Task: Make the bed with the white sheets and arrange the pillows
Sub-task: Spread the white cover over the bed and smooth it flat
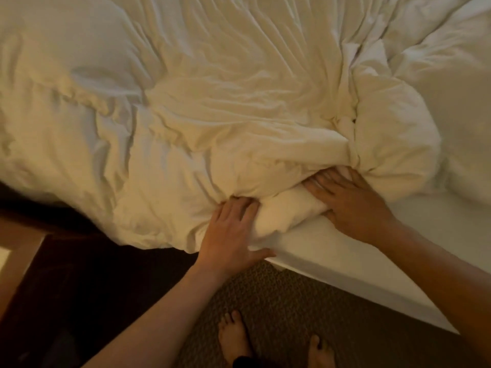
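Note:
A rumpled white duvet (212, 107) covers most of the bed and hangs over its near edge at the left. My left hand (231, 232) grips a bunched roll of the duvet at the mattress edge, fingertips dug into a fold and thumb spread below. A little to the right, my right hand (348, 203) grips the same roll, with fingers on top and thumb tucked beneath. The mattress (372, 258), in a smooth white fitted sheet, shows bare at the right. A white pillow (457, 75) lies at the far right, partly out of frame.
I stand barefoot on a woven rug (279, 301) beside the bed; both feet show at the bottom. Dark floor (93, 288) lies to the left, with a pale wooden piece of furniture (16, 251) at the left edge.

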A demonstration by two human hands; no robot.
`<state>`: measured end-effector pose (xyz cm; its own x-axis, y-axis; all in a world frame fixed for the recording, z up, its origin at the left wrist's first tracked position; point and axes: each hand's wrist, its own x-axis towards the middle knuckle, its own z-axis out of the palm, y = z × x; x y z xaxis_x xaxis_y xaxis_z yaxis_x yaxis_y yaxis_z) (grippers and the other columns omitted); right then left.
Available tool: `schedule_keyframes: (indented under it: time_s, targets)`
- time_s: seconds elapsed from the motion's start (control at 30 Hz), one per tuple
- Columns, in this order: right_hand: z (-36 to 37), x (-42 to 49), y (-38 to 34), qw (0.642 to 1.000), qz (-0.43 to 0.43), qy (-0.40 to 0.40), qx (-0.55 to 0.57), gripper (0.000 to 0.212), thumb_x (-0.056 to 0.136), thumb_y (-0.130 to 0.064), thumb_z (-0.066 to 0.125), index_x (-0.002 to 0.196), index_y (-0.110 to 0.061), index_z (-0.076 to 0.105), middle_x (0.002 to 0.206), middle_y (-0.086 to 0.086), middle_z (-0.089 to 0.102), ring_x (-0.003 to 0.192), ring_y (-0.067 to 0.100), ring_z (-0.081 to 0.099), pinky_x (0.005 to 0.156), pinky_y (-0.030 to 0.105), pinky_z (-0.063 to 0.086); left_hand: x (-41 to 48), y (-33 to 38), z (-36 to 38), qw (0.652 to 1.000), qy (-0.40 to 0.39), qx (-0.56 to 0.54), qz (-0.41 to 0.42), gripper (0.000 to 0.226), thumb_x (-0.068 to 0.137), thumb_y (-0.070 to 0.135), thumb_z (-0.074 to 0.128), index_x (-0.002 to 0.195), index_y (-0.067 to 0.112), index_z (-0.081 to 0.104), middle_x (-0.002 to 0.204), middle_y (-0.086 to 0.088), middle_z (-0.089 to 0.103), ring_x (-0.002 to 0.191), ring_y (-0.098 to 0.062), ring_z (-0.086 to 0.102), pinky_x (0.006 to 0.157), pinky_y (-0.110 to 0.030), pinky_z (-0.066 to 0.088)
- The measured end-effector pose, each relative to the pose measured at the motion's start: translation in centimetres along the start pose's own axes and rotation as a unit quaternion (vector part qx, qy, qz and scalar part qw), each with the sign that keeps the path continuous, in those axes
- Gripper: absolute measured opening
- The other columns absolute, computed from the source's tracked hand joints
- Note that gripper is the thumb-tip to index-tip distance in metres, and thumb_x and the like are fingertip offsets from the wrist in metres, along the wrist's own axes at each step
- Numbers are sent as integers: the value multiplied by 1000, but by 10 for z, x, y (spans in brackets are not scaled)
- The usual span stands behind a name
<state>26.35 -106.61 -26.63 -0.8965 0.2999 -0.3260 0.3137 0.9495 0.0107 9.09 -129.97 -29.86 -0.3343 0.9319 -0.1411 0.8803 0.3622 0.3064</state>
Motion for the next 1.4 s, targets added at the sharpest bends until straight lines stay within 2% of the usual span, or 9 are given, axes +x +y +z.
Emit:
schedule_keyframes:
  time_s: [0.2,0.33,0.57,0.73,0.87,0.97,1.1,1.27,1.4]
  targets:
    - [-22,-13,-10,997,29,-32,59,64,103,-13,40,158,-37,18,165,-6,25,150,19,16,121,41,14,-7,7,16,998,57,-22,-26,54,86,10,63,140,10,58,139,-12,62,131,-35,56,114,-47,40]
    - [-42,-52,-15,996,3,-77,51,58,106,-15,34,155,-43,24,155,-6,41,142,26,35,109,38,33,-40,34,16,998,-11,-61,-27,68,82,21,29,144,12,55,146,-9,57,141,-30,46,123,-48,25]
    - [-44,-120,-28,978,-96,-184,12,36,106,-30,34,140,-39,41,111,7,63,103,28,55,69,34,36,-117,66,21,998,-18,-60,8,70,78,14,34,145,14,55,145,-1,57,142,-24,42,123,-45,23]
    - [-31,-99,-27,977,-133,-166,3,38,104,-41,40,141,-34,46,118,4,67,102,26,65,74,31,41,-107,64,27,997,-77,29,-3,66,83,26,36,146,15,53,145,-5,58,140,-29,48,115,-55,37]
    - [-22,-101,-15,984,-154,-6,91,64,90,-75,44,132,-30,59,119,-8,71,108,18,67,98,42,47,-87,86,20,1000,-23,8,-12,87,83,51,50,159,14,30,166,-7,27,153,-28,26,122,-48,27]
    - [-28,-106,18,983,-139,88,85,80,85,-87,36,139,-32,58,143,-8,59,139,17,49,117,58,28,-66,120,18,998,36,-15,40,103,83,62,58,162,13,14,171,-6,0,157,-26,3,126,-48,12]
    - [-37,-110,63,987,-157,13,-20,109,72,-101,33,157,-33,33,168,4,20,157,27,6,119,70,1,-31,157,36,998,21,37,47,107,83,68,61,161,11,16,171,-9,4,157,-29,5,125,-56,14]
    - [-31,-109,94,986,-57,-115,-102,107,93,-30,61,150,-49,-29,171,2,5,156,33,7,123,60,10,-4,163,47,998,41,-10,37,70,79,14,70,146,13,51,153,-9,50,143,-34,43,112,-62,38]
    - [-29,-121,58,969,-38,-237,-60,67,106,-16,31,158,-49,4,164,0,26,137,27,43,112,42,39,-42,157,66,994,-3,-100,52,73,78,6,58,150,9,47,156,-8,44,149,-33,30,118,-62,26]
